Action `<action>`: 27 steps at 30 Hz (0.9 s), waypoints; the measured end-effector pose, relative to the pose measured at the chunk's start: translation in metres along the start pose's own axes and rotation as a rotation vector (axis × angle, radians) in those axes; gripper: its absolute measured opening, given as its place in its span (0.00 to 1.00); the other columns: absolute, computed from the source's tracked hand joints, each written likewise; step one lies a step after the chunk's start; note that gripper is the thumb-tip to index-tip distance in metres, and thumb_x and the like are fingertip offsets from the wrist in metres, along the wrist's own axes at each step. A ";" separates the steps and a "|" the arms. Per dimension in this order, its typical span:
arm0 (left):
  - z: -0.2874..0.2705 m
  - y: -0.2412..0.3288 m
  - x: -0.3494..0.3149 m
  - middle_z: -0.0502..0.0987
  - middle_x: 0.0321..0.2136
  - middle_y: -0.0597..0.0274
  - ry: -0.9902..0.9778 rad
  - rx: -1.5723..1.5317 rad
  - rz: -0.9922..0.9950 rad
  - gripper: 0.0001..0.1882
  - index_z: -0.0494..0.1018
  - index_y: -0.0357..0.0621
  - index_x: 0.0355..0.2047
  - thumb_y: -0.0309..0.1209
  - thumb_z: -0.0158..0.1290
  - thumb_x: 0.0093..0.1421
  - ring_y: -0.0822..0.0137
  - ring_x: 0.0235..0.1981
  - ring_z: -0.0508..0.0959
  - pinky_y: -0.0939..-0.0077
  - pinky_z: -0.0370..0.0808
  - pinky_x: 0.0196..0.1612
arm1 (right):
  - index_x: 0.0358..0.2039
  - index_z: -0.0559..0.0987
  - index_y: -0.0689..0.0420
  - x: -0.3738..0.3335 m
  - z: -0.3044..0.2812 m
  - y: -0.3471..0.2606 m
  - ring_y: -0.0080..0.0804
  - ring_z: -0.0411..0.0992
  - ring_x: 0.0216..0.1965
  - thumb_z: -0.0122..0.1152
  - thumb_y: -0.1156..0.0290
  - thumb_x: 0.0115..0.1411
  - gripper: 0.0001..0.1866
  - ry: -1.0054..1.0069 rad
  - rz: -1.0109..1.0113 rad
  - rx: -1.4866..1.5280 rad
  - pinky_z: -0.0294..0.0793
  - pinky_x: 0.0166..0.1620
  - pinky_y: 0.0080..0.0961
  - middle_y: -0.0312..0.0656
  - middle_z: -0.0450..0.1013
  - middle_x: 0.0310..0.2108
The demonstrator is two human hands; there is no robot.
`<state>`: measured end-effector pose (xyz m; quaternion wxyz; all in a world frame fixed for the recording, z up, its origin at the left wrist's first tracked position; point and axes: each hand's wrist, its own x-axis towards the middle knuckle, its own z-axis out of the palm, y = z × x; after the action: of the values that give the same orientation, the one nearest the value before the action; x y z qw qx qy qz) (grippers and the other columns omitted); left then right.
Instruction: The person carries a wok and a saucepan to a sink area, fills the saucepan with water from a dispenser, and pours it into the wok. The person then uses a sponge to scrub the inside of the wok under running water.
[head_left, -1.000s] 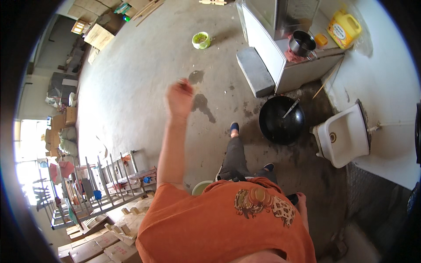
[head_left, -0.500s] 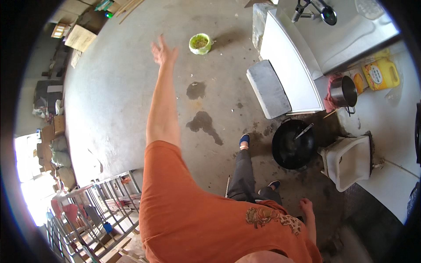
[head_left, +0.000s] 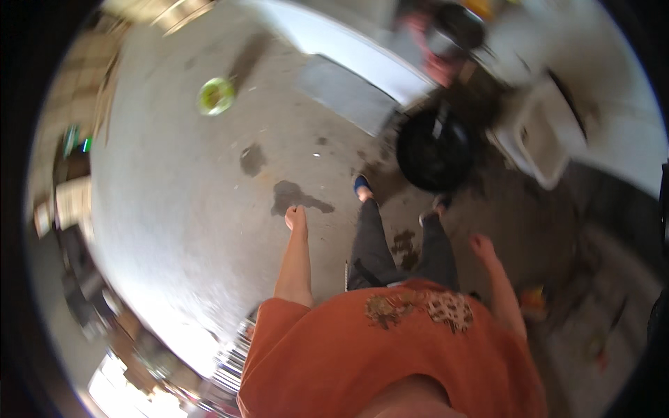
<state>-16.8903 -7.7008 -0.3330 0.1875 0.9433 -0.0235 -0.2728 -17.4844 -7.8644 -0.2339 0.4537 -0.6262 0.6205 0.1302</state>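
Observation:
My left hand hangs low in front of me with its fingers curled in. Nothing shows in it, and it touches nothing. It appears over a wet patch on the concrete floor. My right hand hangs at my right side, apart from everything around it. Its fingers are smeared by motion. Ahead of that hand a large black wok rests on the floor, with a light-coloured utensil handle sticking up from it. A green bowl stands on the floor at the far left.
A grey slab lies beside the white cabinet side. A blurred dark pot stands at the far right, near a pink cloth. Right of the wok is a white basin. Metal racks stand at lower left.
My left arm has come down from its outstretched reach, and that hand has closed from spread fingers. My view has turned to the right. The feet and right arm are in a changed stance.

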 end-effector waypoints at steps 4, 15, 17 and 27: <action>0.046 0.015 -0.025 0.74 0.19 0.50 -0.058 0.112 0.246 0.14 0.72 0.35 0.21 0.37 0.52 0.46 0.57 0.23 0.73 0.62 0.69 0.31 | 0.37 0.77 0.58 0.026 0.007 0.020 0.46 0.72 0.39 0.54 0.67 0.54 0.12 0.009 0.104 0.181 0.71 0.42 0.37 0.50 0.75 0.35; 0.213 0.081 -0.005 0.55 0.60 0.42 -0.492 0.555 0.729 0.40 0.48 0.38 0.62 0.28 0.49 0.49 0.45 0.57 0.62 0.63 0.60 0.59 | 0.39 0.78 0.58 0.206 0.084 0.232 0.43 0.71 0.44 0.51 0.66 0.57 0.13 0.021 0.293 0.045 0.71 0.45 0.36 0.50 0.74 0.41; 0.293 0.100 0.002 0.58 0.59 0.41 -0.729 0.330 0.606 0.36 0.51 0.32 0.60 0.31 0.50 0.53 0.46 0.59 0.61 0.63 0.61 0.58 | 0.39 0.78 0.59 0.258 0.104 0.270 0.45 0.70 0.46 0.51 0.66 0.57 0.14 -0.063 0.304 -0.111 0.70 0.48 0.36 0.51 0.72 0.43; 0.562 0.206 0.082 0.58 0.58 0.38 -0.602 0.150 0.357 0.42 0.52 0.31 0.60 0.48 0.52 0.53 0.47 0.60 0.58 0.62 0.57 0.59 | 0.59 0.59 0.65 0.430 0.135 0.295 0.48 0.63 0.53 0.52 0.64 0.60 0.30 0.412 0.485 0.742 0.64 0.54 0.37 0.55 0.64 0.53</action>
<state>-17.1027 -8.0953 -0.7380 0.1469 0.8130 -0.2619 -0.4988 -17.6108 -7.9962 -0.7412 0.4706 -0.2725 0.8299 -0.1247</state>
